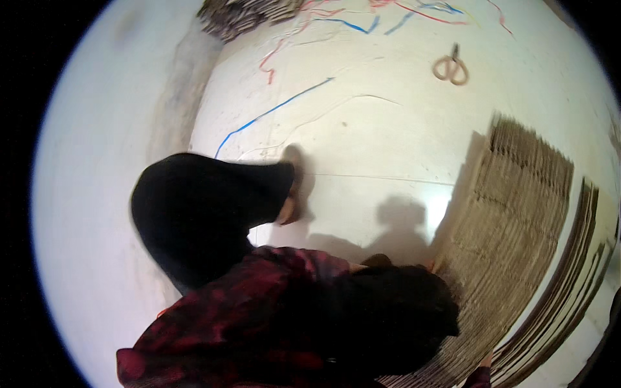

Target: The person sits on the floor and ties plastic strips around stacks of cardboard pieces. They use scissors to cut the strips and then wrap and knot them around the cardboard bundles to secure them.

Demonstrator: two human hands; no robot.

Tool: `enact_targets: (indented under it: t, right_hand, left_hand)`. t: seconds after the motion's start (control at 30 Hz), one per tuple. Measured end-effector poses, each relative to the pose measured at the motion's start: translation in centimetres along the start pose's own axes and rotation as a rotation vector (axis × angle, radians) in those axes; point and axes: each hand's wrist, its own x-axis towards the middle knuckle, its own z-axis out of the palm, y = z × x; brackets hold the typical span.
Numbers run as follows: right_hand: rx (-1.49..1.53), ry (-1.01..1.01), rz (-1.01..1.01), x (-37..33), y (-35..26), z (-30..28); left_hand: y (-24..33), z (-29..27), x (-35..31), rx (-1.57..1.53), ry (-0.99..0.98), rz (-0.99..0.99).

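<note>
A long row of brown cardboard sheets [511, 213], packed tightly with their edges upward, runs down my right side. My right hand [486, 359] shows only as a small patch of skin beyond a dark red cuff, at the row's lower right side; its fingers cannot be made out. My left arm, in a dark red patterned sleeve [278, 271], reaches across my lap. Only a sliver of my left hand [355, 266] shows past that sleeve, the rest hidden behind my black-clothed knee [401, 317]. What either hand holds is not visible.
More flat sheets [566, 291] lie along the right. Scissors with tan handles [451, 70] rest on the pale tiled floor [362, 149]. A blue strip [272, 111] and red strips [265, 64] are scattered about. Another cardboard pile [242, 16] stands at the far left against a wall.
</note>
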Motion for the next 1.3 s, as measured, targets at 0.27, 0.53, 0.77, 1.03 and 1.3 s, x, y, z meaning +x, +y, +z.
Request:
enact_targets:
  t: [0.27, 0.53, 0.77, 1.03, 1.3]
  right_hand:
    - [-0.218, 0.02, -0.085, 0.3, -3.1, 3.9]
    - [-0.363, 0.083, -0.295, -4.6, -7.5, 7.3]
    - [-0.511, 0.104, -0.602, -12.9, -13.5, 14.1]
    - [-0.701, 0.155, -0.888, -22.3, -28.2, 30.7]
    - [-0.878, 0.015, -1.136, -17.2, -34.2, 53.5]
  left_hand:
    - [-1.3, 1.9, 0.0, -0.209, 0.05, 0.135]
    - [-3.0, 7.4, -2.1, -0.335, 0.038, 0.237]
    - [-2.1, 10.1, -11.0, -0.322, 0.025, 0.593]
    - [4.8, -2.2, -26.2, -0.58, 0.047, 1.021]
    - [0.6, -16.3, -34.9, -1.076, 0.388, 0.987]
